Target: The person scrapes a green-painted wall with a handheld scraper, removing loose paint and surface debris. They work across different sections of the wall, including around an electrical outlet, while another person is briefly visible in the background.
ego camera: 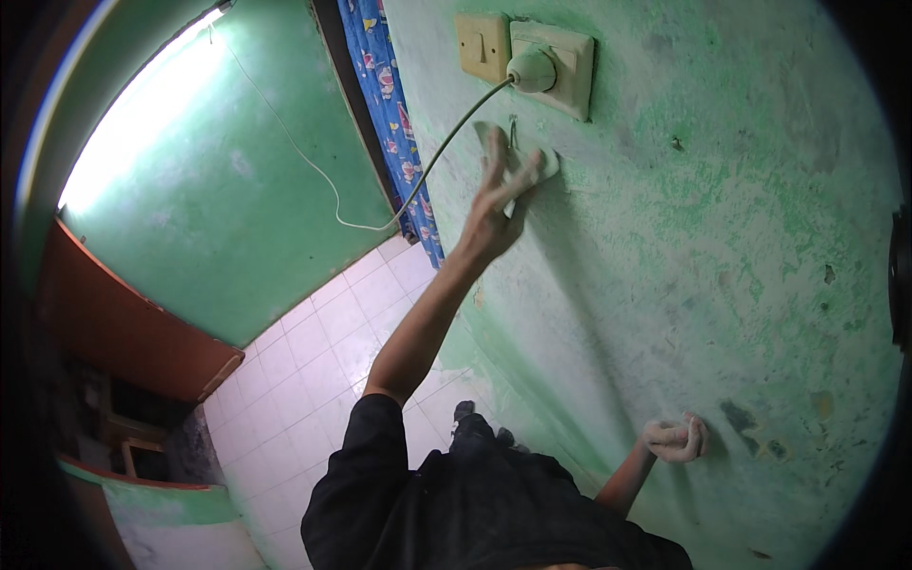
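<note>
My left hand, blurred, presses a pale, flat piece to the patchy green wall; it looks like sandpaper, but its material is not certain. The piece shows on both sides of my spread fingers, just below a wall socket. A rounded plug sits in that socket, and its cord loops to the left above my forearm. A small hook or nail is near my fingertips. Lower right, my right hand is curled against or close to the wall, its fingers dusted white; nothing shows in it.
Left of the socket is a yellowed switch plate. A blue patterned curtain hangs beside the wall. Pale floor tiles lie below, with a reddish-brown panel at the left. A lit tube lamp glows at upper left.
</note>
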A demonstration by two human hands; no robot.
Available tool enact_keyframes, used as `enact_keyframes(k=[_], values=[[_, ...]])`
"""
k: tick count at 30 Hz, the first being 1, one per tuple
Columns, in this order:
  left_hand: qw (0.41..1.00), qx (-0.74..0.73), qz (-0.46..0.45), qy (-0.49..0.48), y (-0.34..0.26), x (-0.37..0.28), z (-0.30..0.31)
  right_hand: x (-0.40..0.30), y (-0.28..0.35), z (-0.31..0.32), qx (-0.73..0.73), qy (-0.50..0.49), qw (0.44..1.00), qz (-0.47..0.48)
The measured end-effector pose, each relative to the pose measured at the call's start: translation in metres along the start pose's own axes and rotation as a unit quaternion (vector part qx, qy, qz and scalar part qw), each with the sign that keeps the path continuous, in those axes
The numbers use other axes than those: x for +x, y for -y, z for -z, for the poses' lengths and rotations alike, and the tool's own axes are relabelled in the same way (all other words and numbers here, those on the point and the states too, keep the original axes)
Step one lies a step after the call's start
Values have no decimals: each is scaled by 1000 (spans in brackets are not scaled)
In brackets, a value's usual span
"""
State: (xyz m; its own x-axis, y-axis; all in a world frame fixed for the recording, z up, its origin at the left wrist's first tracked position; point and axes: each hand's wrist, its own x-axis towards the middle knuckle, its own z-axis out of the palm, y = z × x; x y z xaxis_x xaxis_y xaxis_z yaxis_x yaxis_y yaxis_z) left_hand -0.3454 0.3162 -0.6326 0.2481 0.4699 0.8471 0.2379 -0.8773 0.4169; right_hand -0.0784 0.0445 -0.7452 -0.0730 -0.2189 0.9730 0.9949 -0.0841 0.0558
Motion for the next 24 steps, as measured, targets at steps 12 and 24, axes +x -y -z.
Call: enact_keyframes(k=[12,24], values=[[1000,-22,-12,-17,-2,-4,-7,4,1,-1,-4,-22,1000,0],[1000,6,-6,-15,-8,-23,-17,4,-2,4,11,-10,1000,4]])
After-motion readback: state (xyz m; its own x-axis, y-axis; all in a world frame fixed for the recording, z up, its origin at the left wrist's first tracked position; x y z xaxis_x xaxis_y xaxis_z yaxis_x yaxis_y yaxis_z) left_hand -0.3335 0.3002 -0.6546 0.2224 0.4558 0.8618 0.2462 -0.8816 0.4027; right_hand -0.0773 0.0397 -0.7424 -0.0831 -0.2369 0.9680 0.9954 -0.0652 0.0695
